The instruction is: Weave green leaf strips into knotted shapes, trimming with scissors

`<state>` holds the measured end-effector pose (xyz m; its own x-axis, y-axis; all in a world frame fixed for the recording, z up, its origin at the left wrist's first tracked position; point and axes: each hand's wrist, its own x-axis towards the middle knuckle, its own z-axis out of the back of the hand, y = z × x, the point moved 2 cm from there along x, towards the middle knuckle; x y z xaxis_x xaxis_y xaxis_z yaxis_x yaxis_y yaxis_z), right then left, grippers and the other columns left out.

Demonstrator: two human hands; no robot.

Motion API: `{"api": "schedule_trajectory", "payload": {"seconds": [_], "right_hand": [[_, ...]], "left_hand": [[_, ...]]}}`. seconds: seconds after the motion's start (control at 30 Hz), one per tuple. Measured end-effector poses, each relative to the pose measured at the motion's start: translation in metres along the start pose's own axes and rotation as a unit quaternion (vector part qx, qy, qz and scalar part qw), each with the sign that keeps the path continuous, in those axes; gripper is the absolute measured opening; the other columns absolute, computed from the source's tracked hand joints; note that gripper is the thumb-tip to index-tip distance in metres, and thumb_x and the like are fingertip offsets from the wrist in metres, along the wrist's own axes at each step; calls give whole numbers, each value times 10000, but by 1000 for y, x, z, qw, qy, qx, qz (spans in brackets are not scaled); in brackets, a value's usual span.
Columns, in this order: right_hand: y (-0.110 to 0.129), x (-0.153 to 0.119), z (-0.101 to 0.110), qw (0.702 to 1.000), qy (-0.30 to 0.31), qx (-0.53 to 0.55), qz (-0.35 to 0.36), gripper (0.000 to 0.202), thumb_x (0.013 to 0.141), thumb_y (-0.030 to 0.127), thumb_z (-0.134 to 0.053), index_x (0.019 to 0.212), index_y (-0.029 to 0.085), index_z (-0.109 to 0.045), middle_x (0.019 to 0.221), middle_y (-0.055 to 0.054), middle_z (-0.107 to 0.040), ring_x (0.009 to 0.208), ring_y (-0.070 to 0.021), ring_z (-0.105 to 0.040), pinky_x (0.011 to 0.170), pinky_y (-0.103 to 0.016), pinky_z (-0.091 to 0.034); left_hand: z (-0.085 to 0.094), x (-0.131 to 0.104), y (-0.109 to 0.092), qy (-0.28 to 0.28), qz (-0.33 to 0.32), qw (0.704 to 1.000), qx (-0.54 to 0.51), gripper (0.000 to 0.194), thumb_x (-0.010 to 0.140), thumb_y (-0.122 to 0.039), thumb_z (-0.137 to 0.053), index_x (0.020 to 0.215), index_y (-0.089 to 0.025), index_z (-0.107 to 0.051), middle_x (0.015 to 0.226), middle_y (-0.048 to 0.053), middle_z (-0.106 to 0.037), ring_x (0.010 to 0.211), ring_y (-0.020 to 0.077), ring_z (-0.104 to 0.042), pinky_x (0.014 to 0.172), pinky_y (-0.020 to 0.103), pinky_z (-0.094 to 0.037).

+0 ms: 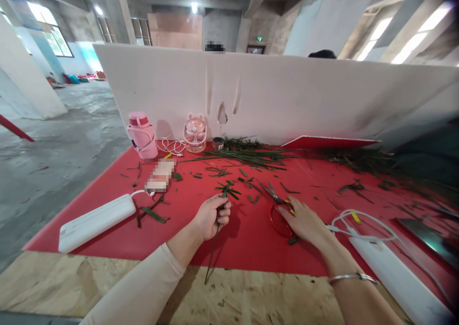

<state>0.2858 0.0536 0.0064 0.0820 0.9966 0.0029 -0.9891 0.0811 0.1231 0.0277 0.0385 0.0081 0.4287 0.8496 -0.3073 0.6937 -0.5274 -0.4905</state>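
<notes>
My left hand is closed round a thin green stem. Its leafy top, a small spray of narrow leaves, sticks up above the fingers, and the lower stem hangs toward the table's front edge. To the right, my right hand has its fingers over the handles of a pair of scissors with red grips and a yellow part. The scissor blades are spread and point to the upper left, close to the red tabletop. Some of the right fingers are hidden. Green leaf scraps lie between the hands and the back.
A pile of long green stems lies along the white partition. A pink flask, a pink clear bottle and a small tin stand at the back left. White power banks with cables lie on both sides.
</notes>
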Motion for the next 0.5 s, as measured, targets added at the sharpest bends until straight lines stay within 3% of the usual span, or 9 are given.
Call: {"api": "schedule_trajectory", "payload": {"seconds": [0.13, 0.2, 0.27, 0.33, 0.4, 0.43, 0.5], "right_hand": [[-4, -3, 1, 998, 40, 42, 11, 634, 684, 406, -554, 1249, 138, -450, 1023, -167, -587, 873, -301, -592, 753, -384, -415], [-7, -2, 5, 991, 48, 120, -23, 606, 627, 341, -581, 1196, 150, -496, 950, -133, -607, 838, -282, -593, 732, -370, -421], [-6, -4, 12, 962, 42, 261, -66, 577, 601, 302, -565, 1157, 157, -507, 852, -98, -617, 778, -255, -591, 699, -357, -431], [2, -12, 23, 883, 53, 458, -90, 514, 621, 321, -522, 1116, 182, -506, 727, -59, -602, 656, -219, -580, 620, -343, -444], [22, -28, 34, 754, 110, 644, -68, 372, 627, 347, -507, 972, 213, -546, 648, -38, -577, 566, -194, -561, 542, -327, -446], [34, -38, 39, 697, 131, 703, -49, 306, 614, 338, -531, 894, 216, -555, 662, -38, -580, 582, -188, -567, 536, -314, -450], [60, -60, 43, 627, 152, 763, -43, 271, 603, 323, -597, 850, 232, -531, 708, -23, -593, 572, -167, -564, 496, -285, -448]], "left_hand": [[3, 0, 0, -24, -68, 993, 96, 142, 763, -277, -530, 788, -147, -477, 572, -44, -402, 433, 36, -346, 383, 136, -236], [4, 0, 0, -32, -67, 991, 114, 197, 772, -355, -502, 764, -161, -467, 553, -54, -371, 429, 46, -338, 384, 151, -243], [3, -1, -1, -38, -52, 992, 105, 232, 771, -386, -485, 704, -173, -423, 548, -55, -355, 430, 52, -334, 380, 157, -233], [1, -2, -3, -24, -29, 998, 56, 238, 774, -367, -478, 668, -178, -381, 552, -52, -357, 442, 57, -347, 388, 159, -245], [-2, -5, -6, 18, -2, 1000, -25, 228, 781, -321, -469, 648, -179, -351, 532, -56, -332, 439, 58, -345, 402, 162, -264], [-4, -7, -7, 44, 9, 997, -70, 225, 785, -298, -462, 641, -179, -337, 514, -62, -305, 426, 57, -333, 403, 162, -263], [-8, -12, -11, 93, 23, 985, -145, 228, 792, -266, -449, 629, -180, -315, 478, -74, -230, 388, 51, -289, 386, 154, -229]]}}
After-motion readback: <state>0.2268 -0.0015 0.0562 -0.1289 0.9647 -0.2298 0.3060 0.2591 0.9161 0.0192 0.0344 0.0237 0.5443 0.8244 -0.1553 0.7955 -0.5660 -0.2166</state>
